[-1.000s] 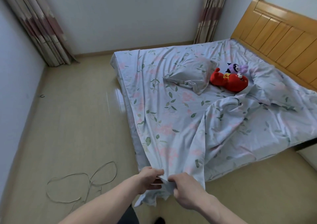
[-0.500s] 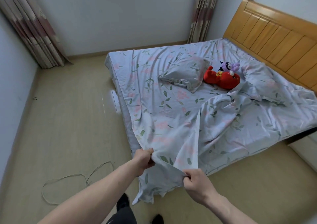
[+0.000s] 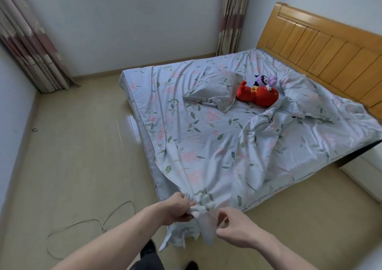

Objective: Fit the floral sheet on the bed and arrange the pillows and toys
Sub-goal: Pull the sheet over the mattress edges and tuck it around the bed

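The floral sheet lies rumpled over the bed, with a bunched fold running toward the near corner. My left hand grips the gathered sheet corner at the foot of the bed. My right hand pinches the hanging cloth just beside it. One floral pillow lies mid-bed, and a second pillow lies near the headboard. Between them sit a red plush toy and a small purple plush toy.
A wooden headboard runs along the right. Curtains hang by the window at the back. A loose strap lies looped on the floor to my left. A white cabinet stands at the right of the bed.
My hands have come closer together at the sheet corner, bunching the cloth between them. The view has tilted up, showing the window.
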Demonstrator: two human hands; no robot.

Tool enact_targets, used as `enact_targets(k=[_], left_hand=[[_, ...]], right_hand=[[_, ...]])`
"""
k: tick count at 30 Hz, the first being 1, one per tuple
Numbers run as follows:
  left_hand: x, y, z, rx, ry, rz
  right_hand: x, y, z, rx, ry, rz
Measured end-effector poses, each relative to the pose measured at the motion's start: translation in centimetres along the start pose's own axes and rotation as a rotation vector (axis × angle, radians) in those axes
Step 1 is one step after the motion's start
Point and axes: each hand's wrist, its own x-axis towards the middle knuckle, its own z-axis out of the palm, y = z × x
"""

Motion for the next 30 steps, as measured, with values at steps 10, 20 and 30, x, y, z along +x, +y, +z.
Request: enact_targets(k=[10,20,30], left_hand=[[-1.1,1.1,-0.6,0.018,-0.003,0.047],[-3.3,3.2,-2.3,-0.073,-0.119,0.084],[-3.1,2.3,-2.8,-0.091,-0.004,0.087]], right_hand=[[5.7,2.4,4.2,-0.259,0.356,-0.122],[7.2,0.7,2.9,-0.268,0.404,-0.113],[5.5,2.1,0.8,-0.239,0.456,-0.410]])
